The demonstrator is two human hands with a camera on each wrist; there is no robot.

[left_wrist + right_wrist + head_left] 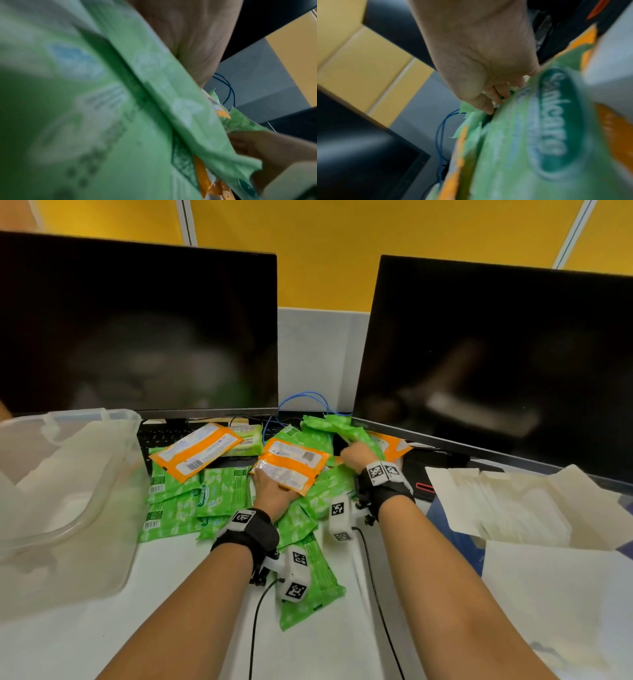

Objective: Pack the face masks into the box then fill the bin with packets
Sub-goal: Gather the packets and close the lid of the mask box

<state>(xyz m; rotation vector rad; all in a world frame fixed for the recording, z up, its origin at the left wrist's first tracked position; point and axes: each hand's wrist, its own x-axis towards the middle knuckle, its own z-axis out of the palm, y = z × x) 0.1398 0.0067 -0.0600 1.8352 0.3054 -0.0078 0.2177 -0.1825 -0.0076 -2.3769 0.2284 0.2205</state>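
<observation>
A heap of green packets and orange packets lies mid-desk. My left hand grips an orange packet by its near corner; its fingers are hidden under the packet. In the left wrist view only the palm shows above a blurred green packet. My right hand clutches a green packet further back, and its fingertips curl into the wrapper. The clear plastic bin stands at left. The open white box with white face masks lies at right.
Two dark monitors stand behind the heap, with a black keyboard and a blue cable between them. Black cables run from my wrist cameras across the white desk.
</observation>
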